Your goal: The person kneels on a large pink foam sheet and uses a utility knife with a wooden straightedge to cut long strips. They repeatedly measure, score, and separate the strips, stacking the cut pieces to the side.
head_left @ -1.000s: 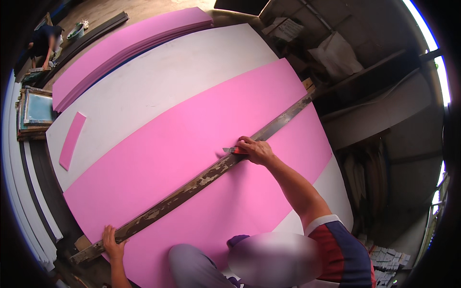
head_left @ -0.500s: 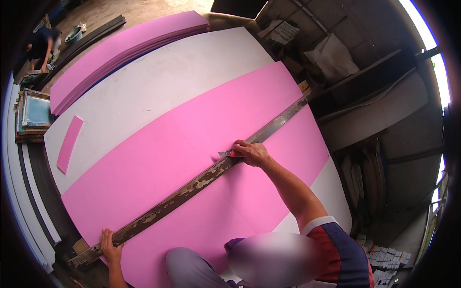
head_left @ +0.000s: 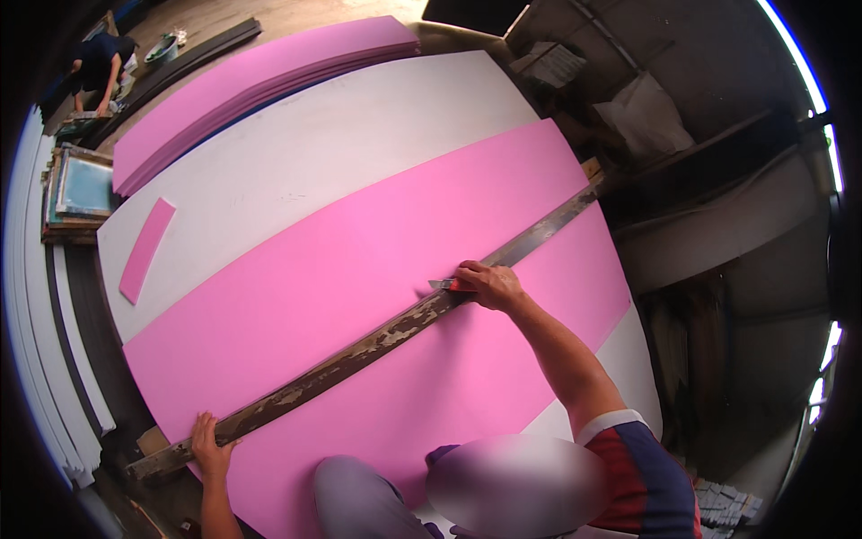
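Note:
A large pink sheet (head_left: pixel 359 234) lies across a white board (head_left: pixel 350 112). Over it runs a long worn bar (head_left: pixel 364 346), its paint flaking, from lower left to upper right. My right hand (head_left: pixel 496 287) is closed around a red utility knife (head_left: pixel 461 286) above the bar's middle; its blade points left, and I cannot tell whether it touches the sheet. At the bar's lower-left end, my left hand (head_left: pixel 212 454) grips it, fingers over the far edge and thumb on the near side.
A narrow pink strip (head_left: pixel 147 251) rests on the board's left. Beyond it are a stack of pink sheets (head_left: pixel 260 85) and framed panels (head_left: pixel 85 189). Another person (head_left: pixel 99 67) bends down at the far left. A white sack (head_left: pixel 646 117) stands by the right wall.
The whole view has shifted slightly, so the board appears a little farther right. Both hands keep their places on the bar and knife.

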The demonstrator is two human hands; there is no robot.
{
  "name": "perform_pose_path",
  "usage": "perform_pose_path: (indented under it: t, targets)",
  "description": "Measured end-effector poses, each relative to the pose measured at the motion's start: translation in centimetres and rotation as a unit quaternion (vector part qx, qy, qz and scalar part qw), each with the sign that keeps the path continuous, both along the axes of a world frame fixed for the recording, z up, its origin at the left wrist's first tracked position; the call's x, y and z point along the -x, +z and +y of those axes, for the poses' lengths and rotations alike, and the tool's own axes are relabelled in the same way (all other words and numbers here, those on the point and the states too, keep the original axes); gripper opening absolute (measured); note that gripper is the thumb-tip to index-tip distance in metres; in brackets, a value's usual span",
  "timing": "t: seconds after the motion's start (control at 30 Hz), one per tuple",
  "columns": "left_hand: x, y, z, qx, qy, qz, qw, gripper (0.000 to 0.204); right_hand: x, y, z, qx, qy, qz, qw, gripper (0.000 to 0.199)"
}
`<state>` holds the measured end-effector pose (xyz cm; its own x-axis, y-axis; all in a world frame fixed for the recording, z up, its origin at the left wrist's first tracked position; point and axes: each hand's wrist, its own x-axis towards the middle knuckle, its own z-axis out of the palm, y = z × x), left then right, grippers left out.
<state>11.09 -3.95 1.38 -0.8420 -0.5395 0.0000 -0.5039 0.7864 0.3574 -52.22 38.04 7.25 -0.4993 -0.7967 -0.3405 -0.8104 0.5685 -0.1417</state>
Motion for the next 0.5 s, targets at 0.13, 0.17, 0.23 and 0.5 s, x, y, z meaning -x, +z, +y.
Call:
perform_pose_path:
  t: [0.13, 0.17, 0.23, 0.5]
  targets:
    - [1.8, 0.2, 0.0, 0.015, -0.006, 0.019, 1.0, 0.072, 0.1, -0.8, 0.7, 0.038, 0.005, -0.001, 0.999, 0.036]
    - [1.2, 0.2, -0.3, 0.027, -0.006, 0.009, 1.0, 0.074, -0.8, -0.8, 0.0, 0.079, -0.005, 0.005, 0.997, 0.031]
    - [1.2, 0.4, -1.2, 0.024, -0.022, -0.001, 0.999, 0.077, -1.3, 0.0, -0.2, 0.095, 0.003, -0.022, 0.995, 0.019]
    - [0.2, 0.7, -0.1, 0.026, -0.006, -0.001, 1.0, 0.073, -1.3, 0.0, -0.4, 0.104, 0.021, -0.02, 0.994, 0.039]
